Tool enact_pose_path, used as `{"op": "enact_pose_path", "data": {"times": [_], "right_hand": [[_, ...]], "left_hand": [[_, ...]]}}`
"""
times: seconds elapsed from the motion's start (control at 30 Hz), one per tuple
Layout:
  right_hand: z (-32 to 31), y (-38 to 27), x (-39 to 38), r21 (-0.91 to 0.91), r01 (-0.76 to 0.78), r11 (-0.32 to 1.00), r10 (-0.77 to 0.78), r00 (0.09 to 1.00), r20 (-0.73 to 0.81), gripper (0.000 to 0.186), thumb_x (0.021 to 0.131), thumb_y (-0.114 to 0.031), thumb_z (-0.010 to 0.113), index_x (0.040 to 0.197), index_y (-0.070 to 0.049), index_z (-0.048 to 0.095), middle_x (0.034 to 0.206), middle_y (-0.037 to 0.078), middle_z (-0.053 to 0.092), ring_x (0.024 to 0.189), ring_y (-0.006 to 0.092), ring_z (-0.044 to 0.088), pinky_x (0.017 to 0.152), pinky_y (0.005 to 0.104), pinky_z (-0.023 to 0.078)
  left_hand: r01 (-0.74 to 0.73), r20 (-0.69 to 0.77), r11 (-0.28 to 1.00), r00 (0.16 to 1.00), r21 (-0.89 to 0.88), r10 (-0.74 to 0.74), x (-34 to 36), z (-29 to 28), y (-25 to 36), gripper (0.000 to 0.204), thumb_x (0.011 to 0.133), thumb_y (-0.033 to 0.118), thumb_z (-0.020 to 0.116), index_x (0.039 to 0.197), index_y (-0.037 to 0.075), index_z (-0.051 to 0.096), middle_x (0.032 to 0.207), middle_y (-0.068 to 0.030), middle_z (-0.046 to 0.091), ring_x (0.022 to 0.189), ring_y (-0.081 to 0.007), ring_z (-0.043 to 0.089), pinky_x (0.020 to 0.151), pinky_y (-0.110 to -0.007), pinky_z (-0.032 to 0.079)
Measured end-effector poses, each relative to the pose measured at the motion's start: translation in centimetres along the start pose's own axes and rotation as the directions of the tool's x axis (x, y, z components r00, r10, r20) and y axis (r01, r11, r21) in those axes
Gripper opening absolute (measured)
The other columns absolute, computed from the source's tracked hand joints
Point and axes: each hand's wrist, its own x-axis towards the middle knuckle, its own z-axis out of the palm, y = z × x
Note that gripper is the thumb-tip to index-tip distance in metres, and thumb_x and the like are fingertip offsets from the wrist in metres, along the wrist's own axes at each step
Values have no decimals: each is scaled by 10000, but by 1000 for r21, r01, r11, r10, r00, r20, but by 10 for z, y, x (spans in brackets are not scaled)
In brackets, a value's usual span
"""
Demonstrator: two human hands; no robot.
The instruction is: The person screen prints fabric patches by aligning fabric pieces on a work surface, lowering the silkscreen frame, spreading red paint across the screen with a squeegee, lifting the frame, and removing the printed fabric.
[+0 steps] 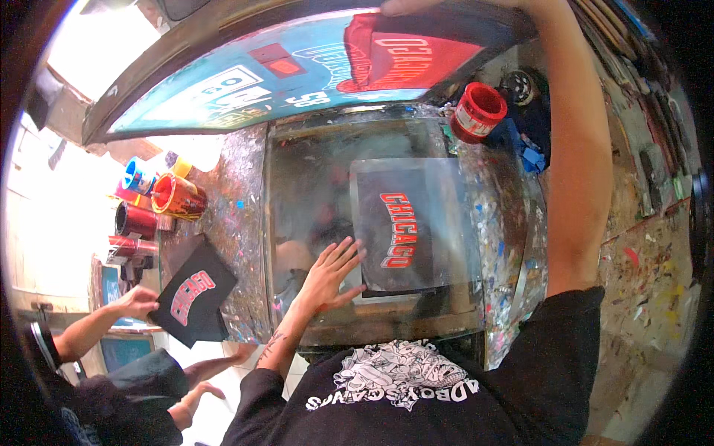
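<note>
My left hand is open, fingers spread, palm down over the glassy printing board. Its fingertips are beside a dark flat piece with red-orange lettering, which lies on the board's right half; whether they touch it I cannot tell. My right hand grips the far upper edge of a screen-printing frame, which is tilted up at the back; only part of this hand shows. The frame's mesh is blue with stencilled shapes, and red ink covers its right part.
On the left, another person's hand holds a black fabric piece with red lettering. Open ink pots stand behind it. A red ink tub and a blue rag sit at the right back. Paint spatters the table.
</note>
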Motion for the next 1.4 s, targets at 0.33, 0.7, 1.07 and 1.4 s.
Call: {"op": "enact_pose_path", "data": {"times": [0.33,0.7,1.07,1.4], "right_hand": [[-4,1,1,-111,-109,988,116,991,62,813,651,-670,829,1072,22,769,1099,255,741,988,315,718,898,351,542],[-4,5,5,-29,-8,1000,10,999,49,787,673,-608,853,1096,48,751,1120,261,734,1013,303,708,911,352,536],[6,29,21,-14,165,986,-166,983,-75,947,625,-609,877,1268,54,666,1264,301,668,1164,358,658,1026,370,495],[2,27,18,11,141,990,-141,990,4,929,642,-592,872,1263,68,663,1265,301,667,1160,357,660,1014,377,499]], "left_hand": [[19,11,992,1000,123,-20,3,8,3,872,851,614,702,1525,108,475,1640,-89,382,1554,-291,260,1255,-510,212],[32,35,988,999,154,-38,3,10,8,893,850,644,688,1535,117,463,1648,-78,369,1561,-297,234,1258,-521,191],[41,14,991,999,128,-43,4,12,11,876,851,643,690,1520,116,485,1647,-74,372,1563,-307,226,1261,-535,173],[44,21,989,999,141,-48,4,14,10,870,855,652,676,1524,131,482,1654,-66,361,1566,-303,219,1262,-534,165]]}}
